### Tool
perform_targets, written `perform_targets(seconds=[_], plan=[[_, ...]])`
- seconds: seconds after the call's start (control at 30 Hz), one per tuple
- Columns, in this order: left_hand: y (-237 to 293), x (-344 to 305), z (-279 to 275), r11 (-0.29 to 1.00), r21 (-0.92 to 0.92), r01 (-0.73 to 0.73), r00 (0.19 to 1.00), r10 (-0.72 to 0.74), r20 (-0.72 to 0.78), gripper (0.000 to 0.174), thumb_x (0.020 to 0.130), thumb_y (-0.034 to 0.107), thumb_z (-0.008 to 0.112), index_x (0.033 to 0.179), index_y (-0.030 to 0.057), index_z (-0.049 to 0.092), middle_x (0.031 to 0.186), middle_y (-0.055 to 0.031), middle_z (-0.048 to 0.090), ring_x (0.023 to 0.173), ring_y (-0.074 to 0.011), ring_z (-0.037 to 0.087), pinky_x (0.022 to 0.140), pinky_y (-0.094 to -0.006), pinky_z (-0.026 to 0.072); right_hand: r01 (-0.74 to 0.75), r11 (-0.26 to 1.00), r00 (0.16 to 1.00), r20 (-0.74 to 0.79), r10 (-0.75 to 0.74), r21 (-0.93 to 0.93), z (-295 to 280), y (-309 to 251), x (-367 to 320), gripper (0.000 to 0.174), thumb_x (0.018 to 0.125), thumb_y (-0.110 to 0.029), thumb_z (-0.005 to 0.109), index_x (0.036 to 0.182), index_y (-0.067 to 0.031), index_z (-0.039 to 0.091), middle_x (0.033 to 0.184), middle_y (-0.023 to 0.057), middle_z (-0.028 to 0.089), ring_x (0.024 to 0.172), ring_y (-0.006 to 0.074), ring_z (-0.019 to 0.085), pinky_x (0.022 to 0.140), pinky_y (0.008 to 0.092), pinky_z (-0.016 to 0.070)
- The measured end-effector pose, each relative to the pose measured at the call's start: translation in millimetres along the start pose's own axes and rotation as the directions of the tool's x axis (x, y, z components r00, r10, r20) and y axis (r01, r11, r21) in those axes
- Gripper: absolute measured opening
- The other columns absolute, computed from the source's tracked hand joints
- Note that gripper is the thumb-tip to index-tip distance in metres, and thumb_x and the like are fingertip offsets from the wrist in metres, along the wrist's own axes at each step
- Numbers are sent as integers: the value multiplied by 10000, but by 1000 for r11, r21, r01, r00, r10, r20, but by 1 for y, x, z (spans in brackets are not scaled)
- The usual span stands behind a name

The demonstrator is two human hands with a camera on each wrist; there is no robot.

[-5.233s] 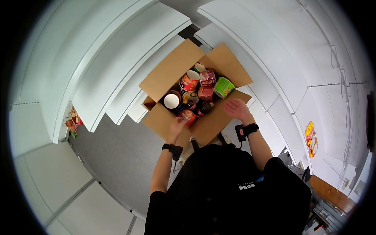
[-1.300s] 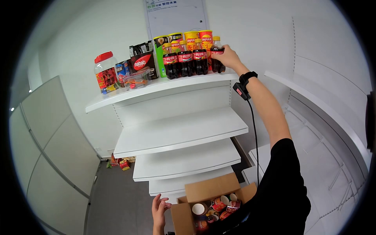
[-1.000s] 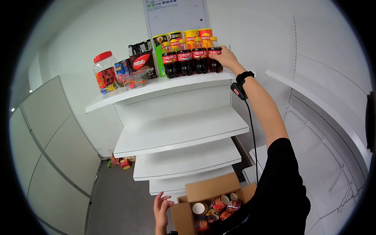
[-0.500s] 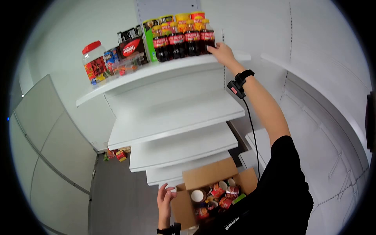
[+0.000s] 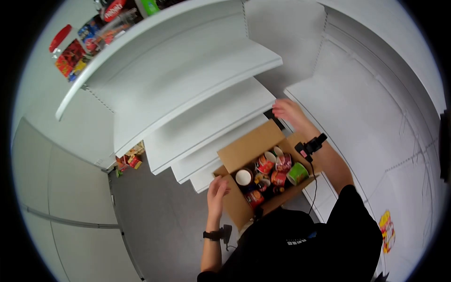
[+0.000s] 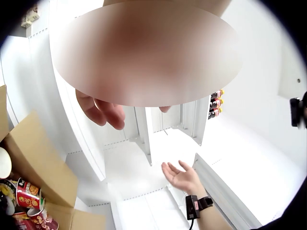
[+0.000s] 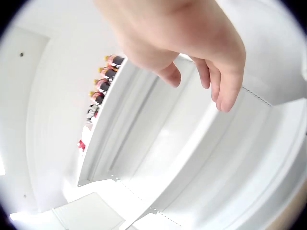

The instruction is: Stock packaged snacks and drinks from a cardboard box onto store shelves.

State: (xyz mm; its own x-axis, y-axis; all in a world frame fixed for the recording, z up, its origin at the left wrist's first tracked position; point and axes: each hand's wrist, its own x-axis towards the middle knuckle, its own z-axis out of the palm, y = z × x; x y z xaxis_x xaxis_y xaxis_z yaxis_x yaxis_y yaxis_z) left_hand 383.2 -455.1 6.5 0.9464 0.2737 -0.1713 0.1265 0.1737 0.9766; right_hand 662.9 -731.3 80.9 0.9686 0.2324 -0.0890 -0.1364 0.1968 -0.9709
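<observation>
I'm hovering my right hand [image 5: 287, 111] empty, fingers loosely spread, over the far flap of the open brown cardboard box [image 5: 249, 145] of instant-noodle cups [image 5: 264, 164], sitting at the foot of the white shelves [image 5: 197, 80]. My left hand [image 5: 217, 189], also empty and relaxed, is hanging at the box's left flap; contact unclear.

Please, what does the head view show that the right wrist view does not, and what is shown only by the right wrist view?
Only the head view: the cardboard box full of cups, the left hand by its flap, and a red-lidded jar on the top shelf. Only the right wrist view: a row of capped bottles along that shelf's edge, cut off at the head view's top. Both: the right hand, its fingers relaxed and holding nothing, and the white shelves.
</observation>
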Motion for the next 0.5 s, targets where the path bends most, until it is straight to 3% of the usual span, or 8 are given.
perform_targets(seconds=[0.07,0.17,0.3,0.5], plan=[[-17,6,-6,999,2,44,997,-44,56,449,915,252,564,1284,20,455,1113,-92,594,910,-143,585,801,-281,478,-222,950,973,-16,231,221,-25,61,-33,433,881,-295,572,1147,36,485,1102,180,577,1021,264,582,890,381,495],[-52,16,-9,984,32,178,980,-180,80,456,904,252,585,1270,7,463,1075,-89,606,885,-144,583,781,-280,477,-408,737,875,1,484,539,-57,143,-86,461,883,-264,568,1202,45,445,1184,214,532,1070,334,557,969,429,451],[-84,21,-7,949,109,296,941,-309,134,431,894,290,586,1231,34,504,1044,-66,612,848,-138,581,770,-276,473,-343,537,782,-83,618,770,-74,202,-162,544,886,-258,566,1286,53,366,1281,226,451,1181,352,471,1006,467,409],[-148,39,-6,872,212,440,851,-481,210,419,872,310,613,1199,63,528,997,-41,608,782,-119,564,692,-257,464,-203,419,665,-189,722,885,-95,248,-236,600,892,-254,546,1360,25,296,1327,227,414,1206,368,444,999,477,408]])
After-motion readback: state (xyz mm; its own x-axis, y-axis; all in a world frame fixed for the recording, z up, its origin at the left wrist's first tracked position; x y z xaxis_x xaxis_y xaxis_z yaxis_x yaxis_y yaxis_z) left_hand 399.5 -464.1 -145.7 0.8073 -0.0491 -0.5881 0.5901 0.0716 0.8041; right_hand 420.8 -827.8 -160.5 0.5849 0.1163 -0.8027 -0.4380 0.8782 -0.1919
